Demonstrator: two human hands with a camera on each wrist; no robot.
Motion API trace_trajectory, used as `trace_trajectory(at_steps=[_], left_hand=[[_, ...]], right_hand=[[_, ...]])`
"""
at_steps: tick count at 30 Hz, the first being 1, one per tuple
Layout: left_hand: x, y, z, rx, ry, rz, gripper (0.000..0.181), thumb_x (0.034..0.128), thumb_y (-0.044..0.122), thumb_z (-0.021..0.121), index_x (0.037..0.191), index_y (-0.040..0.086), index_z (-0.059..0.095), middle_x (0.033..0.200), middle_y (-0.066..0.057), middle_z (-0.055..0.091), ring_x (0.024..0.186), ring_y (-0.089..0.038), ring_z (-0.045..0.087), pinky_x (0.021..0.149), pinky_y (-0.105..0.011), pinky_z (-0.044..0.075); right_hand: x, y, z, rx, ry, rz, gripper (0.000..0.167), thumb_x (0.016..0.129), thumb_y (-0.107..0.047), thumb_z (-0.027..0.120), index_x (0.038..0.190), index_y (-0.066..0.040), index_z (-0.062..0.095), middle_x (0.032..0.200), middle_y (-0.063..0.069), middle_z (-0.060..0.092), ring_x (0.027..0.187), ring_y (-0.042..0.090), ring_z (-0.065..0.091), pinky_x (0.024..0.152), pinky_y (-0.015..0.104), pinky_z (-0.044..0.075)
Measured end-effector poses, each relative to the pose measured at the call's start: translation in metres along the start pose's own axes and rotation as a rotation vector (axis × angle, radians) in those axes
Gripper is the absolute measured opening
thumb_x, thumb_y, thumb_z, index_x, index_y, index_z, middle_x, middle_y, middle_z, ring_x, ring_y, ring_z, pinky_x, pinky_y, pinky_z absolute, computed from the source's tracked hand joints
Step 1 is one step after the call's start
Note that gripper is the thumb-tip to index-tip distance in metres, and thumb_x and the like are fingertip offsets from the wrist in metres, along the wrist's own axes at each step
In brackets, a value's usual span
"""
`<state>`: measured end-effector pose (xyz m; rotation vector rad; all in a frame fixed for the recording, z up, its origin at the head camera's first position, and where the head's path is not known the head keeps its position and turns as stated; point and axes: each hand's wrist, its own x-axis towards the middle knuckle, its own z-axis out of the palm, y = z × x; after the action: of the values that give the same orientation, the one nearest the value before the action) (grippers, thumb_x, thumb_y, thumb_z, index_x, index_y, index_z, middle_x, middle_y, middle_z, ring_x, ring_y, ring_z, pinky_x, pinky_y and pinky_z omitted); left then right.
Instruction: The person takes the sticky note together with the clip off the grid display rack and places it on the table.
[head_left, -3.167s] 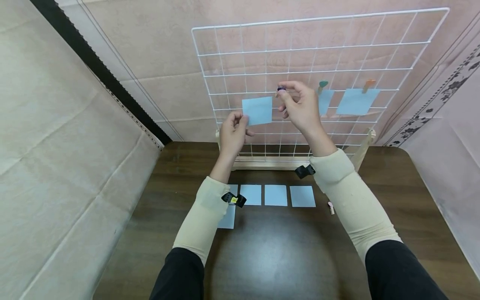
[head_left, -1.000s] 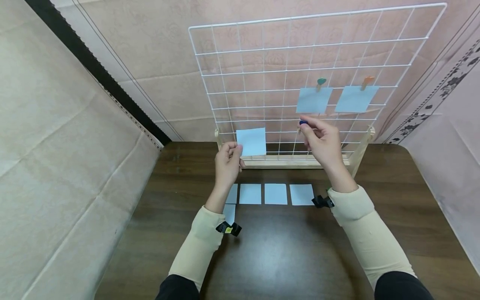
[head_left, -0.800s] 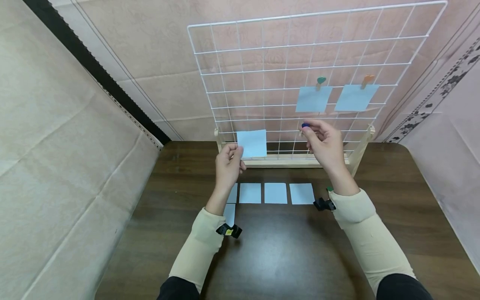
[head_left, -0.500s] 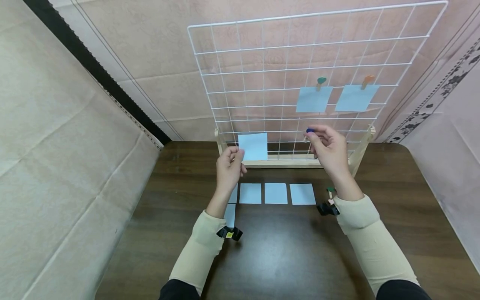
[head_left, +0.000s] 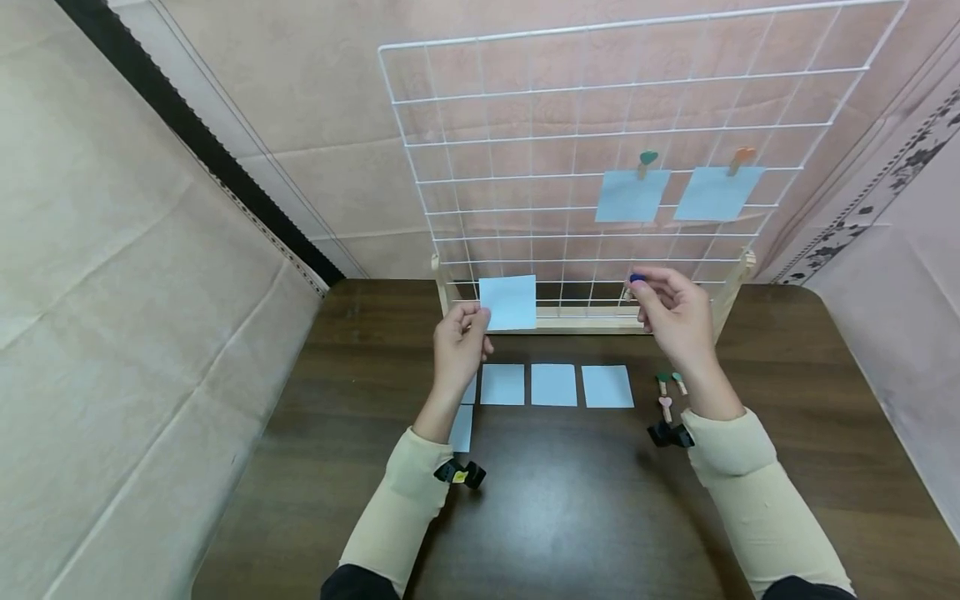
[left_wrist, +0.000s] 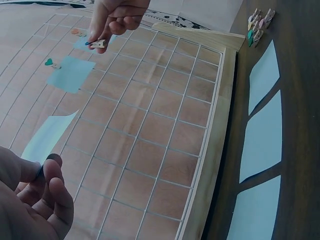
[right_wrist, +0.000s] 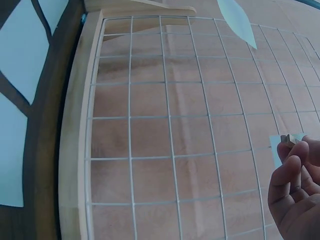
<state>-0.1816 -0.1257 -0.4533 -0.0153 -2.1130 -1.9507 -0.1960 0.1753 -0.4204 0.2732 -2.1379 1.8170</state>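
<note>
In the head view my left hand (head_left: 459,343) pinches a blue paper square (head_left: 508,302) by its lower left corner, in front of the lower part of a white wire grid (head_left: 555,175). My right hand (head_left: 678,317) holds a small wooden clothespin with a dark blue top (head_left: 636,278) between thumb and fingertips, apart from the paper. The pin's wooden jaws show in the right wrist view, where the clothespin (right_wrist: 288,140) points up past the fingers. Higher on the grid hang two blue squares, one under a green heart clothespin (head_left: 648,158), one under an orange clothespin (head_left: 742,157).
Several blue paper squares (head_left: 553,385) lie on the brown table (head_left: 555,500), some partly behind the left forearm. Small clothespins (head_left: 665,403) lie beside the right wrist. The grid stands in a pale wooden base (head_left: 577,323). Fabric walls (head_left: 150,333) surround the table.
Both hands have come down from mid-grid, still holding the paper and the clothespin. The right hand has also shifted right, uncovering the green-pinned square and clothespins on the table.
</note>
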Motion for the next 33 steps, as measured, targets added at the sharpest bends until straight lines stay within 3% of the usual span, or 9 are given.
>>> trace_trajectory(at_steps=[10, 15, 18, 22, 33], left_hand=[[-0.005, -0.004, -0.003, -0.004, 0.005, -0.003, 0.018, 0.1058, 0.011, 0.064, 0.112, -0.004, 0.07, 0.077, -0.004, 0.071, 0.051, -0.01, 0.057, 0.049, -0.026, 0.051], [-0.013, -0.011, -0.006, -0.035, 0.02, -0.033, 0.017, 0.1051, 0.009, 0.065, 0.112, -0.006, 0.07, 0.071, 0.001, 0.068, 0.05, -0.009, 0.056, 0.047, -0.02, 0.048], [-0.015, -0.015, -0.005, -0.038, 0.009, -0.048, 0.017, 0.1054, 0.01, 0.065, 0.111, -0.005, 0.07, 0.072, 0.002, 0.069, 0.05, -0.009, 0.056, 0.047, -0.02, 0.047], [-0.018, -0.019, -0.004, -0.034, 0.01, -0.065, 0.017, 0.1053, 0.011, 0.065, 0.111, -0.005, 0.07, 0.075, -0.003, 0.07, 0.05, -0.01, 0.055, 0.047, -0.021, 0.047], [-0.032, -0.031, -0.006, -0.034, 0.02, -0.138, 0.018, 0.1054, 0.012, 0.066, 0.113, -0.005, 0.069, 0.092, -0.017, 0.076, 0.051, -0.012, 0.056, 0.047, -0.021, 0.045]], right_hand=[[-0.012, 0.006, -0.011, -0.019, 0.004, 0.064, 0.026, 0.107, -0.012, 0.063, 0.13, 0.0, 0.069, 0.105, -0.008, 0.076, 0.063, 0.01, 0.059, 0.054, 0.019, 0.051], [-0.018, 0.014, -0.016, -0.015, 0.001, 0.089, 0.022, 0.106, -0.012, 0.064, 0.126, -0.003, 0.069, 0.103, -0.008, 0.077, 0.062, 0.01, 0.061, 0.055, 0.019, 0.052], [-0.022, 0.02, -0.022, -0.012, 0.022, 0.101, 0.023, 0.106, -0.012, 0.066, 0.125, 0.002, 0.067, 0.1, -0.008, 0.077, 0.061, 0.009, 0.061, 0.053, 0.019, 0.052], [-0.028, 0.026, -0.029, -0.022, 0.032, 0.123, 0.028, 0.105, -0.012, 0.066, 0.125, 0.008, 0.065, 0.097, -0.01, 0.076, 0.062, 0.007, 0.06, 0.053, 0.019, 0.051], [-0.038, 0.039, -0.043, -0.023, 0.036, 0.192, 0.023, 0.105, -0.012, 0.067, 0.122, 0.003, 0.068, 0.092, -0.013, 0.075, 0.063, 0.006, 0.061, 0.053, 0.018, 0.051]])
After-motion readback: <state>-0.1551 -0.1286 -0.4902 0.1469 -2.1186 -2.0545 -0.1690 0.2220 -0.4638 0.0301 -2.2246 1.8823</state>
